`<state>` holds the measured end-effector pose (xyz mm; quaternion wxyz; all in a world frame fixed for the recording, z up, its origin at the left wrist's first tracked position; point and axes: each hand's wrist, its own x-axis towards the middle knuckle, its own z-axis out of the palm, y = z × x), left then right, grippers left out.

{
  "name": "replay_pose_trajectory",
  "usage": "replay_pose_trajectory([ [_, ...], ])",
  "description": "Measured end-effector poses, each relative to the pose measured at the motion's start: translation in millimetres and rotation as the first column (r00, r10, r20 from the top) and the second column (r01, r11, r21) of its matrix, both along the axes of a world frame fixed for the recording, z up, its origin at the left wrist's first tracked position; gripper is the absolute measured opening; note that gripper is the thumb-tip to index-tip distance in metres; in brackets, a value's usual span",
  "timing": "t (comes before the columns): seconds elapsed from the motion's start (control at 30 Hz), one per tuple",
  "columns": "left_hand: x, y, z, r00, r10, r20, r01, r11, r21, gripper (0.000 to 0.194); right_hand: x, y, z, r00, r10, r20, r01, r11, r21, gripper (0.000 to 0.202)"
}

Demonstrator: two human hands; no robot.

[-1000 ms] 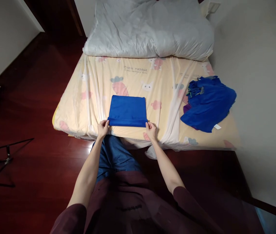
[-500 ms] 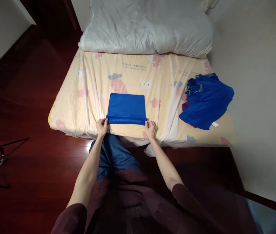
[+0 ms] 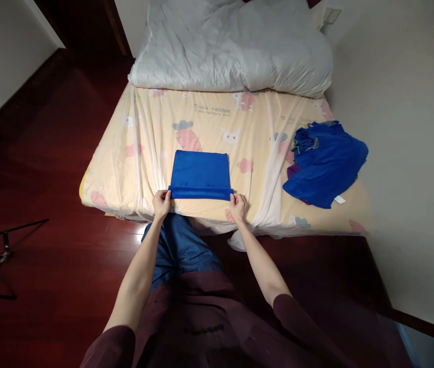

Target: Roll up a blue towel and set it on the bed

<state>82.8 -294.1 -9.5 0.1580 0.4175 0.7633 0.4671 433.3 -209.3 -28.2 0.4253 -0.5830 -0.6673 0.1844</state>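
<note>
A blue cloth lies flat on the bed in front of me, its near edge turned over into a narrow strip. At the strip's left end, my left hand is closed in a pinch on the corner. My right hand pinches the strip's right end the same way. The strip is stretched straight between both hands. Whether the cloth is a towel or a folded garment I cannot tell.
A heap of blue fabric with a white tag lies on the bed's right side. The bed has a printed yellow sheet under a sheer cover. A grey-white quilt is at the back. Black stand legs rest on the floor at left.
The whole view has shifted slightly, so the bed and cloth appear a little lower. Both hands keep their pinch on the cloth's near strip, which looks much the same.
</note>
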Motion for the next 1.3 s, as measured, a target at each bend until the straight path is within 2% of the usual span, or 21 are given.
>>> replay_pose_trajectory([
  [0.23,0,-1,5.8,1.0,-0.008,-0.009,0.008,1.0,-0.012,0.027,1,-1,1.1,0.998,0.038,0.046,-0.038,0.999,-0.008,0.036],
  [0.6,3,1,7.2,0.995,-0.005,-0.097,0.002,1.0,-0.028,0.028,-1,1,5.7,0.998,0.006,0.063,-0.007,1.0,0.008,0.036],
  [0.97,5,0,4.4,0.992,0.015,-0.128,-0.015,1.0,0.001,0.029,-3,0,6.7,0.999,-0.019,0.047,0.018,1.0,0.014,0.032],
  [1.17,8,-3,8.6,0.993,0.016,-0.119,-0.014,1.0,0.014,0.021,-7,-2,8.5,0.999,-0.037,0.021,0.037,0.999,0.011,0.023],
  [1.3,10,-7,11.2,0.991,0.003,-0.131,0.007,0.997,0.074,0.023,-9,-5,11.1,0.999,0.011,0.05,-0.014,0.998,0.067,0.026],
])
